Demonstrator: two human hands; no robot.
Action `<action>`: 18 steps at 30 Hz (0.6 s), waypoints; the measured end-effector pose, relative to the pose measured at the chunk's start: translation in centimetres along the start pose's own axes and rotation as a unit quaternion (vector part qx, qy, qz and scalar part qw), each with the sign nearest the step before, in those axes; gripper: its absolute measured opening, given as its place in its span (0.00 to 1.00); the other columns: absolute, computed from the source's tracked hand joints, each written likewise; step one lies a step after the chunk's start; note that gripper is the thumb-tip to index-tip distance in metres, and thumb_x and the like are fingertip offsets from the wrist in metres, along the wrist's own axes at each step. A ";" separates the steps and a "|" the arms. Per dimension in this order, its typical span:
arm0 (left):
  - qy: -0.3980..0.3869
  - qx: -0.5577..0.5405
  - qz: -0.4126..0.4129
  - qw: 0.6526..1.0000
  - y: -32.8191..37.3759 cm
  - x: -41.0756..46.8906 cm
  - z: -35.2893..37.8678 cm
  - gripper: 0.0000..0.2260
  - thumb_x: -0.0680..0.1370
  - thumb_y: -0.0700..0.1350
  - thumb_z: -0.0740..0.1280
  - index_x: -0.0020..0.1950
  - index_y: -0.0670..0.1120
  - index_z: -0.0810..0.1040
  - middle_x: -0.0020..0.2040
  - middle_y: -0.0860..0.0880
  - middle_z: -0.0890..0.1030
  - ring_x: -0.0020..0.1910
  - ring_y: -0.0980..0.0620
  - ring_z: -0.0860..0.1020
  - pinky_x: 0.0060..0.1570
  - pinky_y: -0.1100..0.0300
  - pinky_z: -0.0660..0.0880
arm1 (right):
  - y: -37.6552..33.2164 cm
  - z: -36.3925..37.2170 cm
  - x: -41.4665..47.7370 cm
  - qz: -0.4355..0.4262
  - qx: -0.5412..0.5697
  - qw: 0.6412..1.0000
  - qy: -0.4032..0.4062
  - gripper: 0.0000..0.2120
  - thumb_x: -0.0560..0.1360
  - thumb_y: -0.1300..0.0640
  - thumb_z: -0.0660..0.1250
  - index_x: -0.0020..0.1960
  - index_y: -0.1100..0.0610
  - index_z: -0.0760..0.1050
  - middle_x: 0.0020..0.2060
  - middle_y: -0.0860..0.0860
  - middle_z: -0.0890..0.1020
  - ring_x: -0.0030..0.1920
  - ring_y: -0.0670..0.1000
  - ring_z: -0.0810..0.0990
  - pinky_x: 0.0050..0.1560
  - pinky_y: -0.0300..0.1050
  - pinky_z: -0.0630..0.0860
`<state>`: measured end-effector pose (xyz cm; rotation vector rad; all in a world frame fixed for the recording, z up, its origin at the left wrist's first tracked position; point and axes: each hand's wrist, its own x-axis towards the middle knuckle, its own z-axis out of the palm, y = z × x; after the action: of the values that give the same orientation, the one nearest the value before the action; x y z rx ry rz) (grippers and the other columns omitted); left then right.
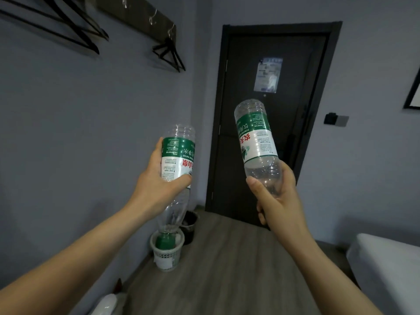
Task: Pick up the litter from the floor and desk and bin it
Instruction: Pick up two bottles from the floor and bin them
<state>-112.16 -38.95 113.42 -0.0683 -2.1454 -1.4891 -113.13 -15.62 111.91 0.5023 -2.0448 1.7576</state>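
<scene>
Our left hand (156, 180) curls round the first bottle (176, 153), our right hand (280, 203) round the second bottle (256, 139), both aloft short of the white bin (167, 258), picked up, we reckon, binning yet to do.

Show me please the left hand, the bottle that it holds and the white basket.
left hand (156, 184): head view, on its middle.
bottle (176, 155): head view, on its label.
white basket (167, 255): head view, on its front wall.
</scene>
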 end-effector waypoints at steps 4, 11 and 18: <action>-0.005 0.001 -0.030 1.000 -5.7 8.1 0.8 0.42 0.68 0.47 0.73 0.74 0.64 0.53 0.51 0.56 0.81 0.46 0.53 0.82 0.47 0.50 0.81 | 5.1 3.2 7.1 0.025 -0.015 0.999 -0.016 0.29 0.73 0.47 0.70 0.69 0.40 0.61 0.51 0.47 0.81 0.39 0.41 0.79 0.36 0.37 0.73; -0.034 0.036 -0.072 0.996 -14.2 19.0 5.5 0.37 0.72 0.42 0.72 0.74 0.60 0.55 0.49 0.57 0.79 0.43 0.58 0.79 0.35 0.68 0.71 | 15.3 6.1 17.0 0.101 -0.023 0.994 -0.032 0.27 0.74 0.48 0.70 0.68 0.39 0.62 0.52 0.45 0.80 0.39 0.41 0.78 0.39 0.39 0.72; -0.033 0.094 -0.098 0.990 -21.2 29.0 12.7 0.35 0.72 0.43 0.72 0.72 0.60 0.57 0.47 0.59 0.77 0.40 0.60 0.78 0.32 0.72 0.69 | 26.7 6.6 28.0 0.127 -0.020 0.991 -0.047 0.26 0.73 0.49 0.71 0.65 0.38 0.63 0.48 0.46 0.81 0.38 0.42 0.78 0.39 0.41 0.73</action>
<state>-149.01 -43.27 104.80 0.1678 -2.3941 -1.3980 -151.17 -18.65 102.85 0.3295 -2.2907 1.8624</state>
